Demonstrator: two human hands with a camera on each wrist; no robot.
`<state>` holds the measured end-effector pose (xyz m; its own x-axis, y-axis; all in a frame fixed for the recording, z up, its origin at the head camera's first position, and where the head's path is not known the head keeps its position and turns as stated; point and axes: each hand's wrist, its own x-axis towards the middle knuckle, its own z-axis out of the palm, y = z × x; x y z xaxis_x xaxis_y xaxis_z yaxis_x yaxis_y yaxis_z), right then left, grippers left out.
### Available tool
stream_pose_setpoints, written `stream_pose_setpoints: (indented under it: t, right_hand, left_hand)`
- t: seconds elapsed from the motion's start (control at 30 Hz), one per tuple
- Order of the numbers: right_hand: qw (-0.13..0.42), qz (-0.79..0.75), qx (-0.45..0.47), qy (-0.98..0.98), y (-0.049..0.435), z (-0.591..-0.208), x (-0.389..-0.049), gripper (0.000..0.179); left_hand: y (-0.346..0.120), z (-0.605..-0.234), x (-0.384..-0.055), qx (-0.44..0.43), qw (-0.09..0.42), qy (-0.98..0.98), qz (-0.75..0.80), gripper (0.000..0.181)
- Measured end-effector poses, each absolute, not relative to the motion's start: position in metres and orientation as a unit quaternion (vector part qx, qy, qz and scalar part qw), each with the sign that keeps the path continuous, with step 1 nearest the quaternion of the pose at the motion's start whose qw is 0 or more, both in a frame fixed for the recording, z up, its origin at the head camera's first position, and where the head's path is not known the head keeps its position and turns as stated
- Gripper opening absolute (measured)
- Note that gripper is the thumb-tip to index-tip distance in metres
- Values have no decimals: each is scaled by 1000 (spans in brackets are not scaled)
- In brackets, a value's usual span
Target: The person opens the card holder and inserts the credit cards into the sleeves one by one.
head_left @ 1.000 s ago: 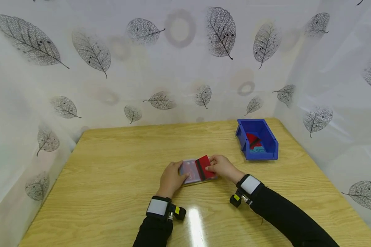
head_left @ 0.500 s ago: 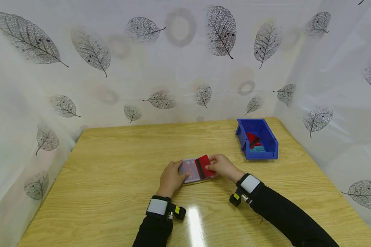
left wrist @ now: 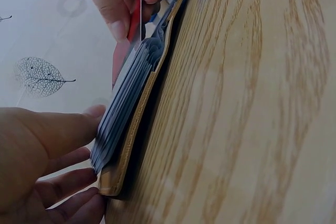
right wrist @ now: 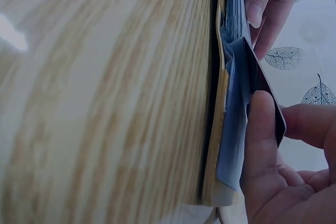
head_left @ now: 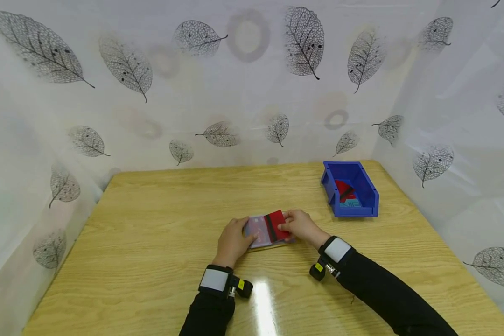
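Note:
A card holder (head_left: 258, 231) with a tan cover and a stack of clear plastic sleeves (left wrist: 123, 100) lies spread on the table. My left hand (head_left: 232, 241) grips its left side, thumb on the sleeves and fingers at the outer edge. Between the thumb and fingers of my right hand (head_left: 301, 225) is a red card (head_left: 275, 226) with a black stripe. Its left edge lies at the middle of the holder, and the card slants up from the sleeves in the right wrist view. How far it sits inside a sleeve cannot be told.
At the back right of the wooden table (head_left: 159, 233) stands a blue bin (head_left: 354, 212). Inside it lie a red card (head_left: 343, 189) with a dark stripe and a teal card (head_left: 351, 203). A white leaf-print curtain (head_left: 243, 93) hangs behind and at both sides.
The red card has shifted very slightly left, with the right hand still pinching it. The left hand stays on the card holder. The head view has tilted a little.

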<state>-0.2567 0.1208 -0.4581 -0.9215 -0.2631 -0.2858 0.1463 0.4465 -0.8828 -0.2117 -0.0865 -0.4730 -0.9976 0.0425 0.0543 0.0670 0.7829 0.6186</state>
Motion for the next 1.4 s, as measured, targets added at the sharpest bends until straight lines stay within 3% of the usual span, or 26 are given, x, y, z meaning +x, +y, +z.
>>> stream_pose_setpoints:
  t: [0.4,0.73,1.0,1.4]
  right_hand:
    - [195,-576,14,793,112,-464,-251,61]
    - [163,-567,15,807,106,-464,-257,58]
    - [181,-554,-10,812,108,-464,-254,58]
    - [138,-370,-90,914,98,-451,-257,43]
  left_hand:
    - [-88,-472,-212,-33,14,-945,-327,56]
    - [-90,-474,-213,-27,9,-943,-331,57]
    - [-90,-472,-214,-26,14,-944,-329,57]
    - [-90,-472,-213,-25,8,-942,-334,57]
